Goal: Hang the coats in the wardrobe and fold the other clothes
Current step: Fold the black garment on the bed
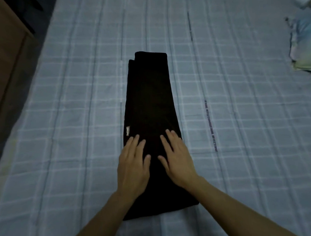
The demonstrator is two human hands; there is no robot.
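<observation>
A black garment (151,109), folded into a long narrow strip, lies on the bed (238,97) with its checked blue sheet. Its long axis runs straight away from the person, the narrower end pointing to the far side. A small label (128,130) shows at its left edge. The left hand (133,168) and right hand (176,161) lie flat on the near part, fingers straight and slightly spread, pressing the cloth.
</observation>
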